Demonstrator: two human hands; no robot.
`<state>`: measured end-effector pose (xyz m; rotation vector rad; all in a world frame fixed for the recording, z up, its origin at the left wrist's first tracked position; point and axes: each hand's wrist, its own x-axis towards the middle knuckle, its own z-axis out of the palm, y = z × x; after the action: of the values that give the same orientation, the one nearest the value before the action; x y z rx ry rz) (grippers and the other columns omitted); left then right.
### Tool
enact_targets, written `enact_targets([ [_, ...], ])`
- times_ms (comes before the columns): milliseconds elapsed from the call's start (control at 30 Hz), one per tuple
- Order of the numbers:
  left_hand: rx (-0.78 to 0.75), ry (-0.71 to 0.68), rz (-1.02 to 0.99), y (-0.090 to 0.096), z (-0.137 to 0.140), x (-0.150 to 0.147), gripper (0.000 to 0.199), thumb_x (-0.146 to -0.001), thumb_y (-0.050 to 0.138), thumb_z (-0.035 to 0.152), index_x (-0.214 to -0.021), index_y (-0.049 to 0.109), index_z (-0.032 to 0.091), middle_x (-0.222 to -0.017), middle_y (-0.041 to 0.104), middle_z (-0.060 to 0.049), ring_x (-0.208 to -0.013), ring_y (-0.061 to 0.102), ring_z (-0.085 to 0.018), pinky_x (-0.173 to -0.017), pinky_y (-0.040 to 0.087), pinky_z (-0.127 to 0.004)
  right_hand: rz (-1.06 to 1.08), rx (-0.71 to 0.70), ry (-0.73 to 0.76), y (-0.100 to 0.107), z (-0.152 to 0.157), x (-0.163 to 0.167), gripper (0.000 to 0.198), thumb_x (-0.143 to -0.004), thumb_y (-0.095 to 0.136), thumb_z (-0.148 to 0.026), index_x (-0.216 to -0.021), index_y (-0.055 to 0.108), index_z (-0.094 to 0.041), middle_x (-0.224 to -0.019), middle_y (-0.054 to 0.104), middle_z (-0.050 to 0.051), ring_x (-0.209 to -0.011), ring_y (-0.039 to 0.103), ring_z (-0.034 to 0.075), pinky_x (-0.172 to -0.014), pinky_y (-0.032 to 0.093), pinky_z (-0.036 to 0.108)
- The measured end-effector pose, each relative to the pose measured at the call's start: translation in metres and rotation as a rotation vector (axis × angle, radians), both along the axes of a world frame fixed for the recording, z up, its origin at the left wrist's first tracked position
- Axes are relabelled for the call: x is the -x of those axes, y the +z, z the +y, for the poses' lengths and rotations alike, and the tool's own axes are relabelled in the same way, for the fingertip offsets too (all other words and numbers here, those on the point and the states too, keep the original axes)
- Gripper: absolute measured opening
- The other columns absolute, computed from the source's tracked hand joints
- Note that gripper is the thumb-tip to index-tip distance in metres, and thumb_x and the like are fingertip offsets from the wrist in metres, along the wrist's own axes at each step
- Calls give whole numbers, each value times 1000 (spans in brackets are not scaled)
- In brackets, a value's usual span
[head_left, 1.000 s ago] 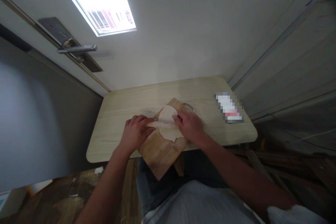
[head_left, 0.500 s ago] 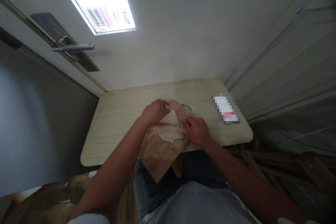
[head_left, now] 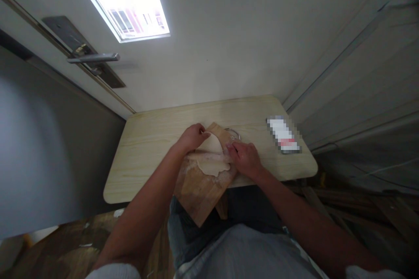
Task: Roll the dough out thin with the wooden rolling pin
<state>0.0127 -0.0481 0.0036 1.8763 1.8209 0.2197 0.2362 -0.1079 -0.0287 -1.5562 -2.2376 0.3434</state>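
Observation:
A pale, flattened sheet of dough (head_left: 212, 168) lies on a floured wooden cutting board (head_left: 199, 200), which overhangs the table's front edge at an angle. Across the dough runs a thin light rolling pin (head_left: 209, 156). My right hand (head_left: 245, 157) is closed around the pin's right end. On the far left side, my left hand (head_left: 193, 137) pinches the dough's edge between thumb and fingers. The pin's left end lies near my left wrist.
The board rests on a light wood table (head_left: 147, 139). A metal ring (head_left: 234, 133) is at the board's far corner. A phone (head_left: 283, 135), its screen blurred, lies at the right. Behind stands a door with a handle (head_left: 94, 58) and window.
My right hand has shifted very slightly away from me with the rolling pin. My left hand stays at the dough's edge. The whole view has moved a little.

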Motion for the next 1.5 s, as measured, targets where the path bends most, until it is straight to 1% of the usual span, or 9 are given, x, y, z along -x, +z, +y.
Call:
enact_targets([
  [333,73,73,92,4,-23,5,36,-92,46,39,-92,72,15,-95,74,-16,-85,68,-25,-72,46,-33,20,-17,-36,-4,0,1,47,-104,37,-39,-69,62,-19,-74,69,3,-66,57,15,-66,26,30],
  [567,108,47,71,8,-53,8,34,-93,45,38,-88,71,17,-87,75,-12,-81,69,-23,-68,46,-31,4,-11,2,1,-4,4,50,-103,36,-42,-66,61,-20,-70,68,4,-66,57,16,-66,28,31],
  [700,22,200,202,20,-82,14,43,-93,44,55,-89,70,21,-88,74,-11,-81,68,-26,-66,45,-33,-25,-34,6,7,-8,13,49,-102,37,-40,-68,64,-20,-71,68,5,-68,57,18,-66,29,32],
  [767,-16,256,167,25,-102,20,44,-93,45,59,-93,69,22,-85,74,-8,-77,68,-24,-65,45,-32,-37,-35,-15,8,-10,17,49,-102,37,-40,-69,66,-20,-72,69,6,-69,57,18,-66,30,32],
  [867,-64,99,-82,25,-130,30,28,-88,60,47,-100,70,24,-95,75,-5,-83,68,-21,-73,49,-30,-59,-24,-29,8,-13,20,48,-103,36,-38,-72,67,-20,-73,69,6,-69,57,18,-67,31,33],
  [933,-103,-7,-108,21,-142,35,25,-84,67,36,-106,71,26,-105,74,-4,-96,67,-23,-83,50,-33,-85,-23,-19,8,-13,20,44,-103,37,-35,-73,66,-20,-74,69,6,-71,57,19,-70,32,33],
  [1200,-25,-62,-89,8,-136,58,37,-82,65,21,-117,70,34,-113,72,-4,-103,67,-25,-89,52,-39,-63,98,103,21,-1,26,26,-98,48,-33,-80,63,-22,-79,70,3,-78,59,19,-75,34,33],
  [1333,16,-35,-105,12,-131,61,32,-82,64,21,-112,72,30,-110,72,-7,-102,67,-26,-89,53,-39,-109,182,53,23,3,33,31,-100,44,-34,-79,63,-23,-77,71,3,-72,61,19,-69,34,33],
  [1500,-16,-25,-97,5,-137,58,35,-81,62,17,-113,71,29,-111,72,-7,-103,66,-26,-89,53,-39,-142,165,-24,19,0,38,35,-101,42,-36,-77,64,-23,-72,70,4,-67,61,19,-64,32,33],
])
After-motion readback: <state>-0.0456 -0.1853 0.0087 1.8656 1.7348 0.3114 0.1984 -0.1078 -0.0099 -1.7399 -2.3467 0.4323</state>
